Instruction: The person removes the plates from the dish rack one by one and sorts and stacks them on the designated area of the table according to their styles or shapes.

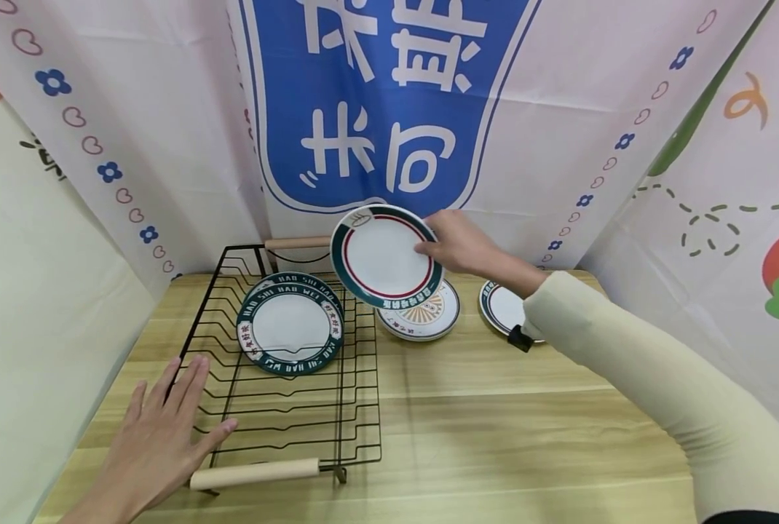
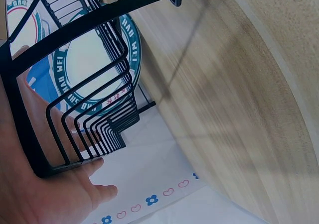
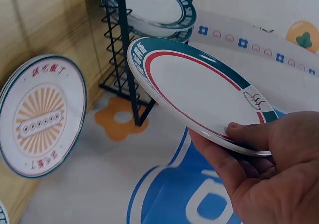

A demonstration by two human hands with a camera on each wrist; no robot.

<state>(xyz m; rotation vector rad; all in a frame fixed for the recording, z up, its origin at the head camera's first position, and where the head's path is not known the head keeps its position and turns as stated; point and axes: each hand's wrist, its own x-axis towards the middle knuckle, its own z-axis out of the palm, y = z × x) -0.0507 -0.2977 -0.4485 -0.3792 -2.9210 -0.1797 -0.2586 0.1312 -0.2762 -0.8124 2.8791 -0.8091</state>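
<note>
My right hand [image 1: 461, 244] pinches the rim of a white plate [image 1: 386, 256] with a green band and red ring, thumb on its face. The plate is tilted in the air above the rack's back right corner. In the right wrist view, fingers support the plate [image 3: 194, 94] from below. A black wire dish rack [image 1: 291, 426] with wooden handles stands on the table, bearing green-rimmed plates [image 1: 291, 327] that lean in its back part. My left hand [image 1: 160, 437] lies with spread fingers at the rack's left front side; the left wrist view shows it beside the wire frame [image 2: 65, 167].
Behind the held plate, a stack of plates with an orange sunburst [image 1: 422, 316] lies on the wooden table [image 1: 494, 437]. Farther right, another plate [image 1: 502, 306] is partly covered by my right forearm. A printed cloth [image 1: 376, 109] hangs at the back.
</note>
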